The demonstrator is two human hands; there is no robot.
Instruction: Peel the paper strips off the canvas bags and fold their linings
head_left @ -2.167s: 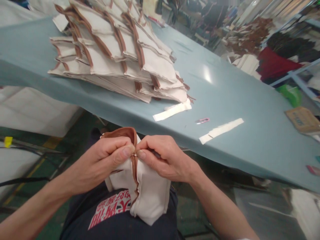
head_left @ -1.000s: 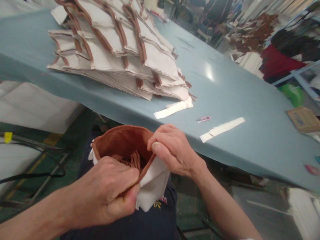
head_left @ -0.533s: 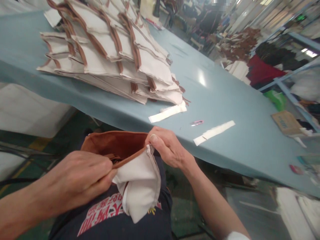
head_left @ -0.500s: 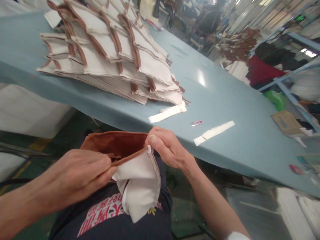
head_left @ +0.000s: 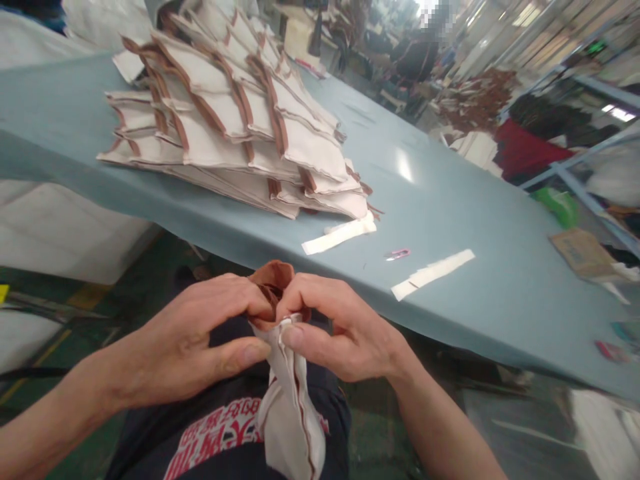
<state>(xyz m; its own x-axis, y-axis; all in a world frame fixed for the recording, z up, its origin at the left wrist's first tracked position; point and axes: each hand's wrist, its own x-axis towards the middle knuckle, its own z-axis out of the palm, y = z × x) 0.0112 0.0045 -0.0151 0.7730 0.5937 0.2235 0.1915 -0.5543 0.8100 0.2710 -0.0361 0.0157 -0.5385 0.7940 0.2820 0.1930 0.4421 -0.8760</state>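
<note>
Head view, fingers (head_left: 296,336) pinching bag rim (head_left: 273,272), table edge (head_left: 230,235) (ahead)

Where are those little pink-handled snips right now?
In the head view, the pink-handled snips lie on the blue table, right of centre, between the left pale strip and the right pale strip.

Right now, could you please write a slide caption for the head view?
Left hand and right hand hold a brown-lined white pouch beside a blue table bearing stacked white-and-brown pieces.
</note>
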